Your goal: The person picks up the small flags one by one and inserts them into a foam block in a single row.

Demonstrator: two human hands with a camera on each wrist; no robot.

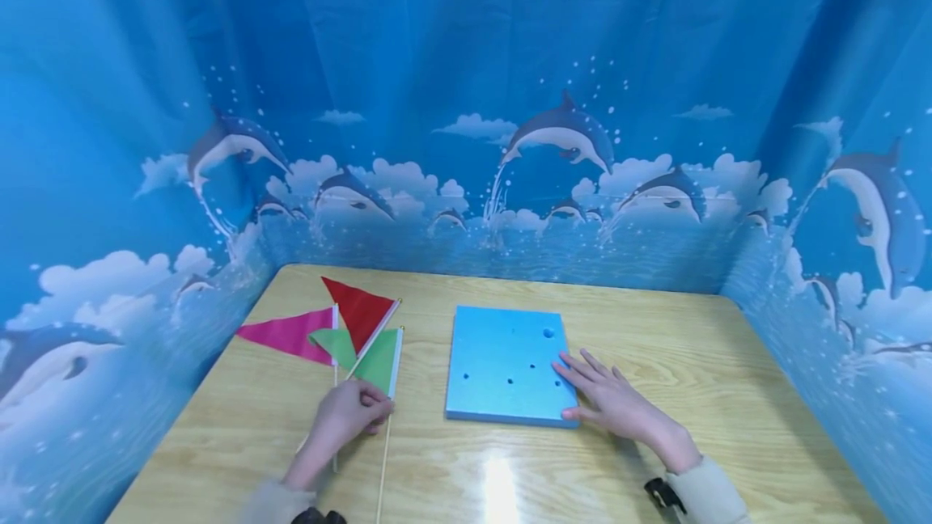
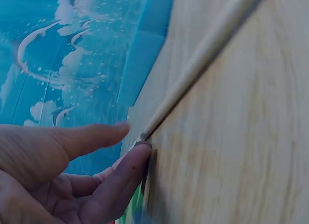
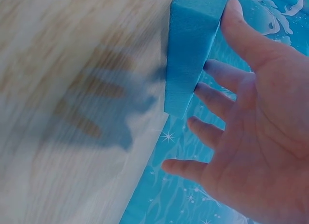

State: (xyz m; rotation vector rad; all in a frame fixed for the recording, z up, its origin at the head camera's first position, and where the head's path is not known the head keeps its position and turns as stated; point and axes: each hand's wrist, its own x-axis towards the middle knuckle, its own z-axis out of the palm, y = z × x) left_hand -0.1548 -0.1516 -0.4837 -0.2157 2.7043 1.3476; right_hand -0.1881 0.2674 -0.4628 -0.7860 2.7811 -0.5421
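Head view: a dolphin-printed curtain (image 1: 437, 39) backs a wooden counter (image 1: 655, 330), with a flat blue block (image 1: 495, 346) near its middle and three pennants toward its left edge, a pink flag (image 1: 291, 334), a red flag (image 1: 358, 310) and a green flag (image 1: 380, 358), the red lying across the green and the green's tip over the pink. The right hand (image 1: 607, 403) has its fingers spread wide at the block's right edge. The left hand (image 1: 348, 412) has its fingers narrowed at the green flag's stick (image 1: 384, 451); the left wrist view shows a fingertip meeting the stick and the thumb apparently just short, so I cannot tell whether the pinch is closed. To take it well, I would bring thumb and fingertip squarely together on the stick, then ease the green cloth out from under the red, keeping light pressure on the block. The counter's near edge and the green stick's lower end are cut off, the left hand hides part of the red flag's stick, and the depth of the block's small holes (image 1: 510, 382) is hard to make out.
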